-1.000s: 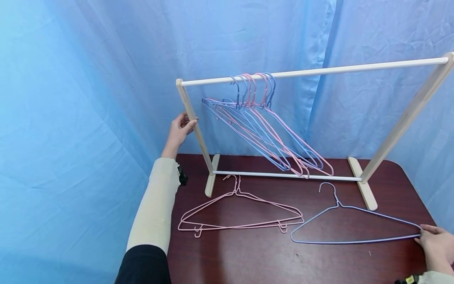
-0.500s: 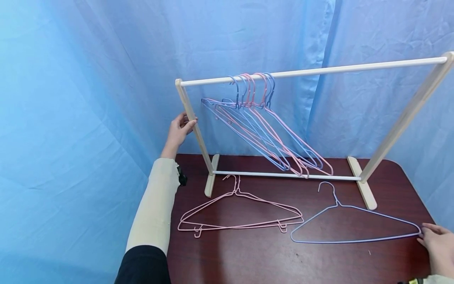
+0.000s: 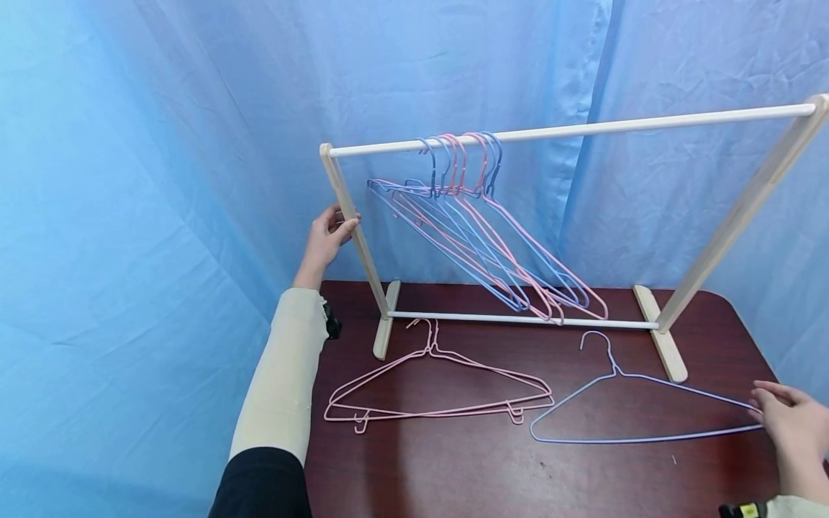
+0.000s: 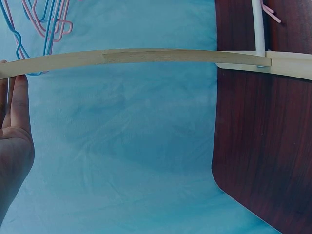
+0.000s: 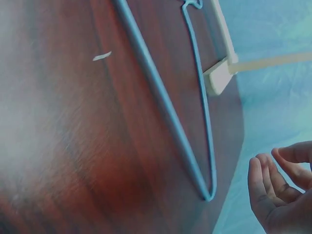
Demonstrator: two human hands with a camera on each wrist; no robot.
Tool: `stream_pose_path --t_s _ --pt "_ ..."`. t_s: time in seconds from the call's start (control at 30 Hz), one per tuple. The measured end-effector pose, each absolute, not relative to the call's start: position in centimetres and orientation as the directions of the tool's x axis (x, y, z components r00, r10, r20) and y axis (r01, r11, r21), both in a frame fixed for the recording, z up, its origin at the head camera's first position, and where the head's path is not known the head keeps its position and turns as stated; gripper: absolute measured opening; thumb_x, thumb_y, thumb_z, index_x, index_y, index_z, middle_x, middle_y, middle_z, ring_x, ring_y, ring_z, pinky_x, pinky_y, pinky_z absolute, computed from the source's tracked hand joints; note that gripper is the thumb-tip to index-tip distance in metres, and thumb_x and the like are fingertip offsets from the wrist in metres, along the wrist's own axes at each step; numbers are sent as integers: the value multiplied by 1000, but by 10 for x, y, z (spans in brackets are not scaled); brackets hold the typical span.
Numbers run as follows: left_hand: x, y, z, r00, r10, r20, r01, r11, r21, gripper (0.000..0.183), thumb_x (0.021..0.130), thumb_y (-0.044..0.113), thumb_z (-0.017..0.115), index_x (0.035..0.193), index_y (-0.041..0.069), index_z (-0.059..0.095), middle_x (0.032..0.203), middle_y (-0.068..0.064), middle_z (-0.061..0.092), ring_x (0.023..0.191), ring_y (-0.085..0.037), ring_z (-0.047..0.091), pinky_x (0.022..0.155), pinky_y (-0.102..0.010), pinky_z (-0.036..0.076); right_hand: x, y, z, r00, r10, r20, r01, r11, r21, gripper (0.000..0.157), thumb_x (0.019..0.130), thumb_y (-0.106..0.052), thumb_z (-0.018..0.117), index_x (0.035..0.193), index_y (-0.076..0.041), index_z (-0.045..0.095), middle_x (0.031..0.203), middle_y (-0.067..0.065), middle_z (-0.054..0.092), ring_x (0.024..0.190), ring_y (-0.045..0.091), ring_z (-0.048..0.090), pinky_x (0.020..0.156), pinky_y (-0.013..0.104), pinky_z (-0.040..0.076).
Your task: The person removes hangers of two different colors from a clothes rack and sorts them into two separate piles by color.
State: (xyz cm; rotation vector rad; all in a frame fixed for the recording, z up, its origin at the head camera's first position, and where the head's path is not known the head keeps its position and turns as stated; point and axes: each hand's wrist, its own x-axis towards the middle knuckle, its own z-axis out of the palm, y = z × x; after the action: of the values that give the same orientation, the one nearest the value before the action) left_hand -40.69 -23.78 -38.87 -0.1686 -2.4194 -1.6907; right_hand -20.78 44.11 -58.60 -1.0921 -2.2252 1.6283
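Observation:
A white and pale-wood clothes rack (image 3: 570, 132) stands on the table, and my left hand (image 3: 326, 236) grips its left post (image 3: 366, 255) between thumb and fingers. Blue and pink wire hangers (image 3: 456, 191) hang bunched toward the rail's left half. On the table in front lie two overlapping pink hangers (image 3: 427, 415) with small hooks below. A blue hanger (image 3: 648, 439) lies flat at the right. Over its right corner is my right hand (image 3: 791, 424); in the right wrist view, that hand's bent fingers (image 5: 265, 187) hold nothing and are apart from the wire.
The rack's right foot (image 3: 662, 338) lies just behind the blue hanger, and a white lower bar (image 3: 609, 324) joins both feet. Blue curtains (image 3: 194, 180) surround the dark wooden table (image 3: 479, 475). A small white scrap (image 5: 102, 56) lies on the tabletop.
My right hand has let go of the blue hanger's right corner and risen slightly. The blue hanger has barely shifted. My left hand stays on the post.

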Motion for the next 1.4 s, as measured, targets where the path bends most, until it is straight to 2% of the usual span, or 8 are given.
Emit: stream_pose_path --t_s 0.1,0.17,0.3,0.43,0.8,0.97,1.07,1.4 --pt "-407 -238 -389 -976 -15 217 199 344 918 43 101 25 60 140 8 53 134 -20 60 126 -33 60 108 -45 50 -213 434 -579 -718 653 -242 456 178 -872 22 102 -14 44 94 -28 59 50 -39 42 46 -17 49 45 9 50" --pt "-407 -238 -389 -976 -14 216 197 349 916 44 101 26 60 140 8 53 135 -20 60 126 -33 59 108 -44 50 -215 429 -573 -726 652 -217 462 230 -856 18 103 -17 44 106 -20 61 51 -41 39 45 -17 48 45 9 50" --pt "-407 -238 -388 -979 -13 204 187 344 920 44 101 25 59 141 8 53 136 -20 59 127 -33 58 110 -44 49 -220 417 -563 -749 634 -192 464 295 -835 38 105 -22 45 133 -1 57 53 -43 37 44 -17 49 44 10 50" --pt "-401 -234 -380 -982 -7 189 176 339 924 43 102 20 58 142 5 51 138 -23 58 129 -35 57 110 -45 48 -223 407 -554 -787 596 -159 423 334 -842 47 104 -23 47 139 9 51 56 -44 38 46 -18 51 46 9 51" --pt "-391 -230 -369 -983 -1 184 172 352 920 44 102 18 58 142 3 50 138 -25 57 129 -36 57 110 -43 48 -231 379 -529 -859 504 -86 304 367 -879 36 104 -23 51 128 3 60 68 -40 48 57 -20 55 53 7 52" --pt "-394 -231 -371 -983 -3 184 172 333 927 44 101 18 59 142 3 50 137 -24 58 128 -37 57 110 -45 48 -232 370 -517 -900 431 -69 217 306 -927 12 101 -20 56 104 -22 68 69 -37 58 57 -13 62 54 9 54" --pt "-386 -228 -363 -984 4 176 167 341 925 44 102 15 57 143 1 49 137 -26 57 129 -38 56 110 -44 48 -232 367 -511 -926 376 -45 161 283 -946 17 100 -18 59 95 -32 67 70 -35 63 59 -11 66 55 9 55" --pt "-386 -228 -365 -986 0 165 155 345 926 43 102 17 57 142 2 50 137 -25 57 129 -37 56 111 -45 48 -236 350 -505 -946 323 32 113 420 -900 9 101 -23 59 105 -21 67 72 -39 60 62 -15 64 56 8 54"
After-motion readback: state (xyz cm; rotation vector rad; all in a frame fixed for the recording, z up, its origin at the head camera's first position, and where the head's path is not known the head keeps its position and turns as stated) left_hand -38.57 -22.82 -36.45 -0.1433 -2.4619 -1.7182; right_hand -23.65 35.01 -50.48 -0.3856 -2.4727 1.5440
